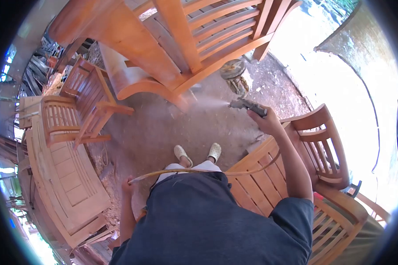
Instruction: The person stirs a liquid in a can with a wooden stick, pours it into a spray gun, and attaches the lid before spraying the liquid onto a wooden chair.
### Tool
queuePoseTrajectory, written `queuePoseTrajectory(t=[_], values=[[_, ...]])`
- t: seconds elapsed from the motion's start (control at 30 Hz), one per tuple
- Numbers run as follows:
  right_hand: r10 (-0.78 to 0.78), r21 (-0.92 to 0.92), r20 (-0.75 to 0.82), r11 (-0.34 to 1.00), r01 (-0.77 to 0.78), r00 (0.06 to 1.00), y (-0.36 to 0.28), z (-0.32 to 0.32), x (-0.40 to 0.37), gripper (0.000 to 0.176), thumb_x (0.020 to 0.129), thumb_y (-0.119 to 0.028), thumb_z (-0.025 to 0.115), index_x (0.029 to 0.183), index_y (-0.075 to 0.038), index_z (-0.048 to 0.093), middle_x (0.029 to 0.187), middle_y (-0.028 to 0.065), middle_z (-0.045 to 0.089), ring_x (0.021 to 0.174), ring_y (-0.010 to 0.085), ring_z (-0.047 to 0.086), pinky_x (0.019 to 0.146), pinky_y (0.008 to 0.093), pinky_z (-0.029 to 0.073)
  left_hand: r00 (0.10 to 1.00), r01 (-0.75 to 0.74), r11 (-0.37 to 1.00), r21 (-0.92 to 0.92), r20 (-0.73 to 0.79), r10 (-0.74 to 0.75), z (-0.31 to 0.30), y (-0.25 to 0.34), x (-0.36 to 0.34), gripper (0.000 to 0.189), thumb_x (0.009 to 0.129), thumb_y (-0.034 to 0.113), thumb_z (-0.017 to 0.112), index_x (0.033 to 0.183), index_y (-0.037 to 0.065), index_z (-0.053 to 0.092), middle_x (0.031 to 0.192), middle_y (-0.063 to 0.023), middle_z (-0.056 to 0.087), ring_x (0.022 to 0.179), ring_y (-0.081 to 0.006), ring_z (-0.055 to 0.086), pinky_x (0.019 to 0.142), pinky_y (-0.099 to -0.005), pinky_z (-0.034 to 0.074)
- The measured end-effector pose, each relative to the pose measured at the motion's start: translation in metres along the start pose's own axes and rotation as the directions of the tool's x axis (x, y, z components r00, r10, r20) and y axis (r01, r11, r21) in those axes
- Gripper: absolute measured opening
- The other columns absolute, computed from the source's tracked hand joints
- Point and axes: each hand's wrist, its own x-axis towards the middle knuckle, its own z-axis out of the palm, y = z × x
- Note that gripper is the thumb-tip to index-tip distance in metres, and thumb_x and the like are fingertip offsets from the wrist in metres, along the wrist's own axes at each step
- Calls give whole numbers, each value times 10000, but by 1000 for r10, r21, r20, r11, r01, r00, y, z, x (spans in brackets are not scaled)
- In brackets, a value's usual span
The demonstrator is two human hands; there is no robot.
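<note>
My right hand (265, 120) is wrapped round a dark spray gun (247, 106), out in front and to the right. A pale mist leaves its nozzle towards the left, reaching the lower end of a large orange-brown wooden bench (163, 66). At the lower left, my left hand (128, 184) is closed round a thin yellowish hose (185, 170). This hose passes across my waist and curves up towards my right forearm.
A small wooden chair (82, 106) stands at the left, near carved panels (71, 172). A slatted wooden bench (256, 181) is close on my right. Beyond the spray gun stands a round stump (234, 73). A dark cable hangs at the far right.
</note>
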Motion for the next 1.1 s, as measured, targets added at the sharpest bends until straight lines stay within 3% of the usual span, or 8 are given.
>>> queuePoseTrajectory(t=[0.1, 0.3, 0.37, 0.4, 0.6, 0.77, 0.93, 1.1], values=[[70, 29, -138, 997, -67, 988, 43, -10, 12, 328, 910, -320, 667, 1073, -35, 672, 671, 6, 558, 655, 99, 500, 637, 296, 439, 999, -36, 999, -9, -14, 36, -7, 0, -10, 327, 960, 283, 572, 840, -15, 638, 781, -243, 631, 703, -370, 615, 635, -435, 457], [67, 208, -501, 977, 45, 863, 93, -56, 30, 283, 924, -288, 660, 1030, -26, 686, 626, -43, 491, 592, 59, 426, 528, 267, 364, 999, -52, 979, 196, 13, 50, -7, 4, -17, 324, 951, 259, 580, 801, -27, 599, 767, -270, 601, 729, -416, 603, 631, -465, 446], [28, 190, -590, 976, 106, 807, 102, -73, 40, 264, 927, -262, 658, 1015, -16, 691, 620, -49, 479, 576, 50, 409, 508, 263, 342, 997, -71, 986, 154, 4, 71, -2, 7, -15, 320, 952, 257, 577, 800, -24, 597, 766, -276, 592, 733, -432, 594, 634, -472, 444], [-18, 167, -652, 972, 166, 758, 101, -81, 43, 286, 924, -272, 673, 742, -62, 606, 586, -72, 461, 518, 31, 399, 462, 241, 306, 997, -80, 988, 130, -3, 81, 1, 6, -14, 318, 953, 256, 575, 800, -23, 596, 766, -279, 588, 736, -440, 590, 635, -476, 442], [-275, -122, -814, 942, 312, 512, 52, -134, 58, 292, 929, -277, 636, 833, -3, 655, 606, -3, 527, 560, 87, 468, 516, 290, 389, 988, -117, 993, -15, -103, 115, 18, 14, -3, 371, 959, 311, 577, 783, -16, 591, 746, -283, 589, 717, -457, 589, 610, -490, 437], [-113, -56, -866, 990, 129, 487, -13, -167, 61, 305, 918, -297, 627, 939, 0, 698, 650, 52, 617, 570, 121, 540, 537, 305, 431, 994, -52, 998, -35, -97, 48, 39, -22, 13, 387, 961, 351, 573, 795, 3, 608, 747, -273, 601, 717, -460, 591, 600, -487, 444], [-174, -158, -859, 985, 73, 482, -26, -172, 67, 337, 917, -326, 638, 805, -8, 654, 589, 8, 543, 530, 101, 497, 501, 291, 402, 994, -33, 995, 92, -99, 42, 44, -37, 8, 400, 961, 385, 560, 794, 26, 620, 738, -245, 611, 722, -455, 596, 614, -497, 449], [-107, -47, -700, 993, 104, 706, -52, -129, 27, 318, 912, -307, 666, 710, -73, 589, 573, -57, 475, 499, 34, 409, 447, 235, 313, 996, 85, 984, 155, -12, -84, 38, -52, 1, 406, 947, 402, 565, 796, 33, 642, 804, -237, 635, 767, -444, 608, 650, -506, 465]])
